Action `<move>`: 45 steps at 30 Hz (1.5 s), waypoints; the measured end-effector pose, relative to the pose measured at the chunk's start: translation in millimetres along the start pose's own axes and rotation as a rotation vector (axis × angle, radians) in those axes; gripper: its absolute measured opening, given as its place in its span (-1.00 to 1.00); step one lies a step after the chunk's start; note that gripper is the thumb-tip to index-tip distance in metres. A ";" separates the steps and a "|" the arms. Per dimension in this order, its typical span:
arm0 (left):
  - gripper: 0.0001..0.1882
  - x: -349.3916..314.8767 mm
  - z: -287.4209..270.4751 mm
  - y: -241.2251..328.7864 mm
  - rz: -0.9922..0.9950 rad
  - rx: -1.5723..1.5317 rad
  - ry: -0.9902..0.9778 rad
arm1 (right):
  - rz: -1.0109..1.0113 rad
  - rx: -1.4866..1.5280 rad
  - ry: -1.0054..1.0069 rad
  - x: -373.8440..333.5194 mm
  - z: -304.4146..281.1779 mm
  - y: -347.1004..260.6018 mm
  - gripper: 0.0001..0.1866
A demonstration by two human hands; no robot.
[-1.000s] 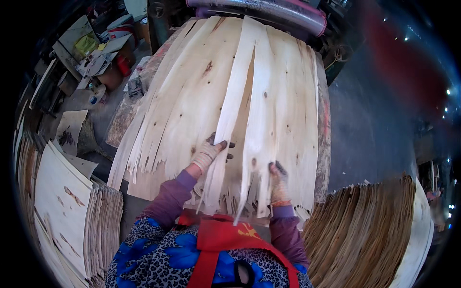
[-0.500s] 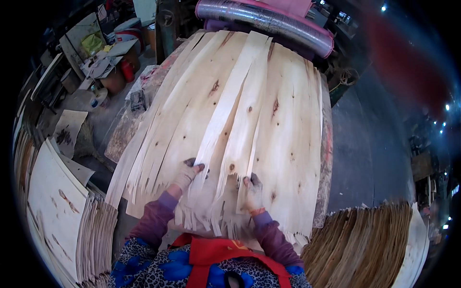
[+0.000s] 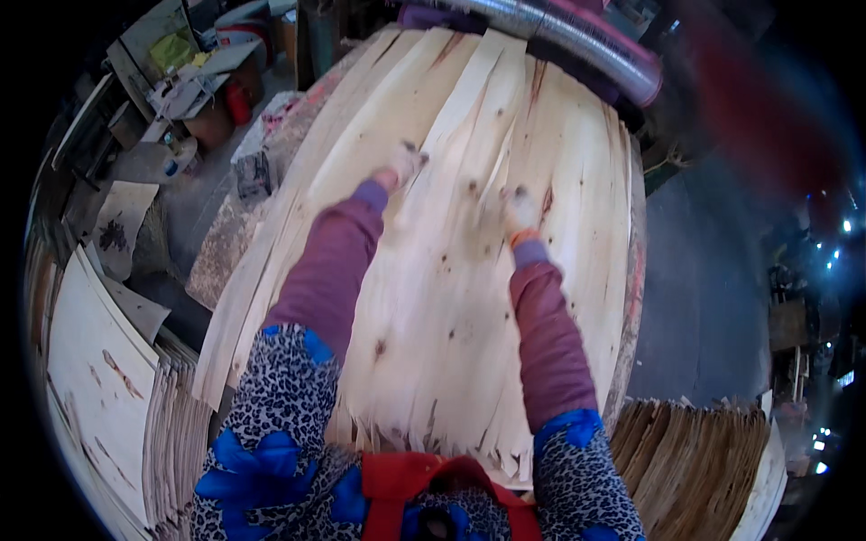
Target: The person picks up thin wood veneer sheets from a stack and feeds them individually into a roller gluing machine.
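Observation:
A wide sheet of pale wood veneer (image 3: 451, 270), split into long strips with dark knots, lies on the work table in front of me. My left hand (image 3: 404, 162), in a light glove, is stretched far forward and rests on the veneer near its middle strips. My right hand (image 3: 520, 206), gloved too, presses on the veneer a little nearer and to the right. Both hands are blurred by motion, and I cannot tell whether the fingers pinch a strip. Purple sleeves cover both forearms.
A metal roller (image 3: 577, 45) runs across the far end of the table. Stacks of veneer sheets stand at the left (image 3: 99, 379) and at the lower right (image 3: 695, 469). A cluttered bench with boxes (image 3: 180, 81) is at the upper left. Grey floor (image 3: 704, 288) lies to the right.
Both hands have slid from the near edge of the veneer far forward toward the roller. My arms are now stretched out and my body leans over the sheet.

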State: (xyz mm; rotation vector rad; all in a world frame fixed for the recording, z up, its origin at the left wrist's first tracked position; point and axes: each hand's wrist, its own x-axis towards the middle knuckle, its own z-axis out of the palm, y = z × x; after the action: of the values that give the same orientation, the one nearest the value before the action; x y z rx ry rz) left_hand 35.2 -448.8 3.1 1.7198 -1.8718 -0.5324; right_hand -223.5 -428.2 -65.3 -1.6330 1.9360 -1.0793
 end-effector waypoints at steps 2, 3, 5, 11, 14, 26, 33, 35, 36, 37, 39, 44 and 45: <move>-0.65 20.2 -20.9 -45.3 -0.206 0.163 0.126 | 0.056 0.336 -0.088 -17.5 -22.3 -58.9 -0.52; -0.67 16.9 -22.7 -84.0 -0.288 0.077 0.178 | 0.138 0.652 -0.156 -32.2 -35.6 -78.4 -0.55; -0.69 -20.0 -27.9 -75.4 -0.278 -0.583 0.121 | 0.167 0.833 -0.196 -63.2 -86.2 -60.0 -0.58; -0.71 -179.0 -68.3 -123.4 -0.366 -0.757 0.156 | 0.502 0.891 -0.199 -226.4 -158.3 5.2 -0.57; -0.71 -252.2 -71.9 -152.1 -0.424 -0.687 0.188 | 0.578 0.879 -0.125 -301.9 -173.3 28.8 -0.59; -0.68 -363.8 -62.2 -194.3 -0.458 -0.111 0.425 | 0.696 0.733 0.725 -462.0 -297.8 122.7 -0.57; -0.61 -319.4 -78.9 -239.4 -0.297 0.288 0.322 | 0.632 0.577 0.393 -466.8 -314.0 156.3 -0.46; -0.62 -308.1 -78.9 -267.2 -0.311 0.228 0.263 | 0.658 0.499 0.287 -460.0 -314.4 160.0 -0.44; -0.62 -302.9 -77.8 -276.7 -0.318 0.196 0.236 | 0.648 0.456 0.253 -460.4 -315.7 162.8 -0.47; -0.63 -300.6 -74.7 -286.9 -0.340 0.158 0.249 | 0.637 0.412 0.217 -460.8 -318.1 167.5 -0.49; -0.64 -300.2 -70.9 -314.6 -0.394 0.080 0.304 | 0.583 0.330 0.128 -446.8 -318.3 173.8 -0.52; -0.72 -287.7 -70.5 -297.2 -0.643 0.516 0.293 | 0.718 0.347 -0.121 -417.2 -320.6 193.2 -0.52; -0.74 -282.0 -72.4 -274.4 -0.665 0.513 0.288 | 0.748 0.278 -0.026 -414.7 -319.5 200.0 -0.54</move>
State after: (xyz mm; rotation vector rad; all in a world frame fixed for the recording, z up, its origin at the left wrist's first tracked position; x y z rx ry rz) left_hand 306.1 -193.8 -144.2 2.6138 -1.2678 -0.0109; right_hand -479.6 69.5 -90.5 -0.6654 2.0011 -0.9338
